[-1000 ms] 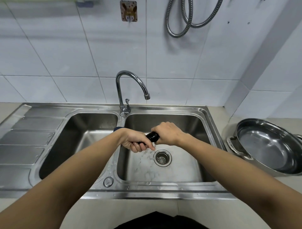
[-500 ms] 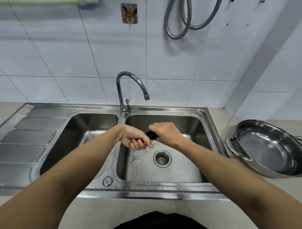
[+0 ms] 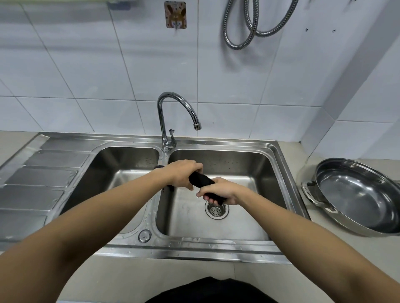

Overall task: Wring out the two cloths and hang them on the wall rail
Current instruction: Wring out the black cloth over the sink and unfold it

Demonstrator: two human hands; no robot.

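I see the steel double sink (image 3: 281,164), and over its right basin my left hand (image 3: 180,175) grips 1 end of a twisted black cloth (image 3: 200,180). My right hand (image 3: 220,193) is clamped on the other end, just above the drain strainer (image 3: 217,210). A steel pan (image 3: 355,194) sits on the counter at the right.

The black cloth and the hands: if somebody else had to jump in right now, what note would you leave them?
Left hand: grips one end of the rolled black cloth.
Right hand: grips the other end.
Where: the cloth is held above the right sink basin, near the drain. A second cloth is not clearly visible.
Done: wringing is under way; the faucet runs no water.
Left: finish this cloth, wring the other, hang both on the wall rail at the top left.
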